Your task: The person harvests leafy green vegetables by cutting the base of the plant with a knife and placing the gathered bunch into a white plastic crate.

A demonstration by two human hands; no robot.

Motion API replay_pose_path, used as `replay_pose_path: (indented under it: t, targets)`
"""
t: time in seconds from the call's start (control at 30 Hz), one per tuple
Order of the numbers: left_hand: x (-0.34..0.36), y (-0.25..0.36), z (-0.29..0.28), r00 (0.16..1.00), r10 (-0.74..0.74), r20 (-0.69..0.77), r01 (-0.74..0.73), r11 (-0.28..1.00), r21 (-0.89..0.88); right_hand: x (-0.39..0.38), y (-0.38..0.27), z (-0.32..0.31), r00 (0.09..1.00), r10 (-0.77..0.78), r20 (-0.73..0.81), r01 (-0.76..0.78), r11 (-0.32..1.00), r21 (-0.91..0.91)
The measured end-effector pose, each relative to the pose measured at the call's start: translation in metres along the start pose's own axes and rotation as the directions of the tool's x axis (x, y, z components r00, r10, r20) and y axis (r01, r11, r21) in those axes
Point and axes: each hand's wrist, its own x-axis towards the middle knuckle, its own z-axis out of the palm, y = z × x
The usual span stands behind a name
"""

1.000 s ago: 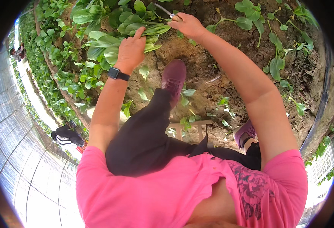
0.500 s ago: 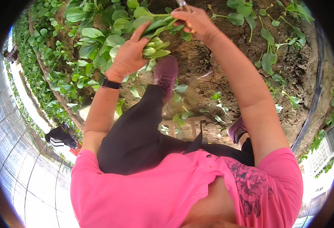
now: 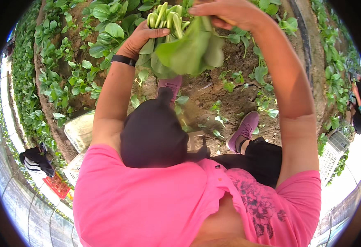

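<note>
My left hand is closed around a bunch of leafy greens, its pale stems bunched upward above the thumb and broad leaves hanging, slightly blurred, over my shoe. Beside it, at the top of the head view, my right hand has curled fingers at the edge of the leaves, around something mostly hidden that I cannot make out. The knife seen earlier is not clearly visible.
Rows of leafy plants grow in cracked soil. A pale block and red crate lie left, near a dark striped bundle. A white crate, black hose and partly visible person are right.
The bunch has been lifted and turned, stems now upward and leaves drooping. Both hands moved toward the upper edge, and my view shifted, bringing a person at right into sight.
</note>
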Motion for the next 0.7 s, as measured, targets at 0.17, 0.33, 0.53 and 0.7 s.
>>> replay_pose_path:
  t: [0.17,0.33,0.53,0.7]
  targets:
    - [-0.026,0.012,0.008,0.997,0.078,0.005,-0.077,0.990,-0.118,0.008,-0.026,0.041,0.974,-0.162,-0.160,0.153,0.986,-0.069]
    - [-0.110,0.030,-0.021,0.978,0.173,-0.119,-0.188,0.975,-0.120,0.016,-0.084,0.109,0.967,-0.126,-0.223,0.123,0.992,-0.028]
    - [-0.196,0.047,-0.010,0.828,0.478,-0.292,-0.509,0.860,-0.035,0.023,-0.130,0.216,0.934,-0.355,-0.028,0.324,0.880,-0.346]
    - [-0.297,0.011,-0.010,0.733,0.418,-0.536,-0.611,0.751,-0.249,0.012,-0.154,0.320,0.949,-0.302,0.087,0.289,0.730,-0.620]
